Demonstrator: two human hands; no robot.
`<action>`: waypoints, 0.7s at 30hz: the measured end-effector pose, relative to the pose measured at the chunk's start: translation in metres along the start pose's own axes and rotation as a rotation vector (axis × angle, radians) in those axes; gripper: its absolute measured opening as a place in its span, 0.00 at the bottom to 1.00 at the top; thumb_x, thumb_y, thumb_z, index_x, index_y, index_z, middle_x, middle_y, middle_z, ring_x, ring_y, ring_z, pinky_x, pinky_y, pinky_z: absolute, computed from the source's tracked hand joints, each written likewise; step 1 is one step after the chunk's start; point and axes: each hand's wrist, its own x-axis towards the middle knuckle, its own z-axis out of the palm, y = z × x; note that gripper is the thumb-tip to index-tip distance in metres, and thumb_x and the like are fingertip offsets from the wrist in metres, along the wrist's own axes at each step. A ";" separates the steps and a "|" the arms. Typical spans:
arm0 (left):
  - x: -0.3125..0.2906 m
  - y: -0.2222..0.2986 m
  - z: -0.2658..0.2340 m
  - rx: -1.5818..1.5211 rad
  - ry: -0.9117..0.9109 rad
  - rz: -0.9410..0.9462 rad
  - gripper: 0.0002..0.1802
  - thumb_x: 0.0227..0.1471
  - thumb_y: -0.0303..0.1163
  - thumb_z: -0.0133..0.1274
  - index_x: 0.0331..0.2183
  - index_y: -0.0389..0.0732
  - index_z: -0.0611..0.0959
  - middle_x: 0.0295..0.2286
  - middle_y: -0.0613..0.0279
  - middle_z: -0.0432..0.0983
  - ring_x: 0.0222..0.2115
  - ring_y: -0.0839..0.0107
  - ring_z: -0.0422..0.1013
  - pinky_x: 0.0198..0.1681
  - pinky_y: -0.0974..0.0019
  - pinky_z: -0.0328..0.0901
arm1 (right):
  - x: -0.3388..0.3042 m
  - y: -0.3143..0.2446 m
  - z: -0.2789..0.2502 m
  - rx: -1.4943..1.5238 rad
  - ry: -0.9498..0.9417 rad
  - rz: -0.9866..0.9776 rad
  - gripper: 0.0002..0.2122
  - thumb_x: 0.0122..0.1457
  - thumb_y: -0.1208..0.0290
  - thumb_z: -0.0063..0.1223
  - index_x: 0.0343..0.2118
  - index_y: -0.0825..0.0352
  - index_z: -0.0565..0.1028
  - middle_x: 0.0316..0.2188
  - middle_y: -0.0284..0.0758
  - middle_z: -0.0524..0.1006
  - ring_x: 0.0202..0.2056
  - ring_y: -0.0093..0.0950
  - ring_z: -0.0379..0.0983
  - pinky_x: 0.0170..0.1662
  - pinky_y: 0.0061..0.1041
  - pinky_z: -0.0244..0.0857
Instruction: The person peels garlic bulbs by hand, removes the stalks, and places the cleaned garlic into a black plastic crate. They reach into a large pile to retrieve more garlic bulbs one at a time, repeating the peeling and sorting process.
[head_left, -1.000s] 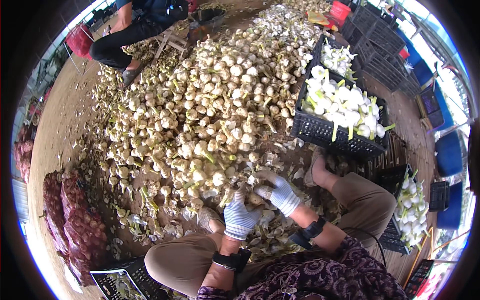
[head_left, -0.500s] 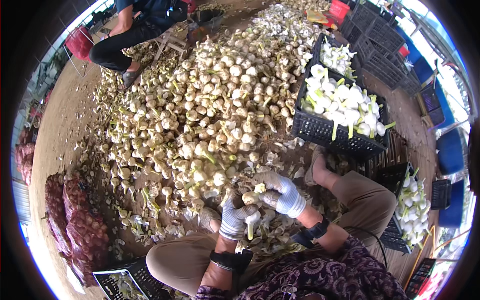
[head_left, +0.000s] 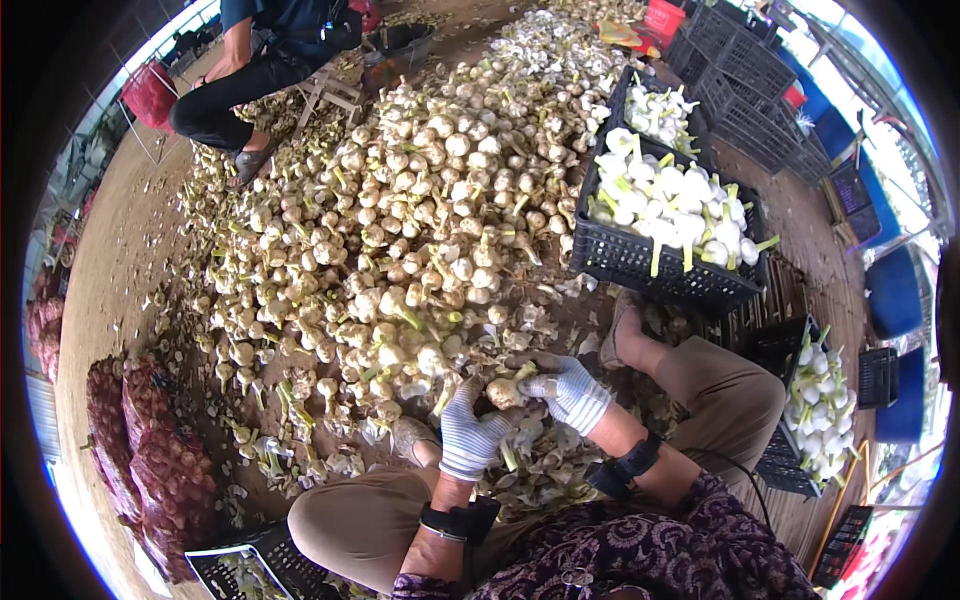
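Observation:
Both of my hands wear white-and-blue striped gloves with soiled fingertips. Between them is a brownish, unpeeled garlic bulb (head_left: 505,393), its short green stem pointing toward my right hand. My left hand (head_left: 474,432) grips the bulb from the left, and my right hand (head_left: 574,393) pinches it at the stem side. A pale green garlic stem (head_left: 509,456) shows below my left hand; whether that hand holds it, I cannot tell. Just beyond my hands spreads a large heap of unpeeled garlic (head_left: 400,215). Loose garlic skins (head_left: 545,455) lie between my legs.
Black crates of white, peeled garlic stand at the right: a near one (head_left: 665,262), one behind it and one by my knee (head_left: 787,465). Red mesh sacks (head_left: 165,455) lie at the left, above a black crate (head_left: 235,560). Another person (head_left: 270,75) sits at the far left.
The white garlic bulb seen below my left hand has mostly gone from sight. The brownish bulb has turned, and its stem now shows at my right fingers. The whole view has shifted slightly.

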 end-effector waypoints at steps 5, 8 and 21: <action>0.000 -0.011 -0.013 -0.402 -0.015 -0.176 0.20 0.37 0.18 0.59 0.37 0.30 0.76 0.30 0.61 0.76 0.30 0.75 0.71 0.34 0.72 0.67 | -0.010 -0.024 0.016 -0.661 -0.088 -0.213 0.16 0.46 0.84 0.49 0.41 0.67 0.75 0.37 0.37 0.77 0.37 0.26 0.74 0.43 0.22 0.67; 0.001 -0.021 -0.018 -0.535 -0.084 -0.236 0.19 0.37 0.20 0.58 0.37 0.30 0.76 0.31 0.61 0.75 0.30 0.73 0.71 0.35 0.72 0.66 | -0.006 -0.022 0.021 -0.694 -0.085 -0.274 0.16 0.44 0.84 0.48 0.39 0.68 0.75 0.36 0.34 0.77 0.36 0.23 0.73 0.43 0.20 0.66; -0.005 -0.001 -0.004 -0.512 -0.089 -0.234 0.38 0.34 0.41 0.66 0.44 0.29 0.70 0.35 0.54 0.74 0.35 0.65 0.72 0.40 0.68 0.67 | -0.014 -0.011 0.019 0.337 -0.157 -0.025 0.20 0.41 0.81 0.55 0.41 0.68 0.71 0.35 0.33 0.74 0.30 0.23 0.74 0.31 0.19 0.70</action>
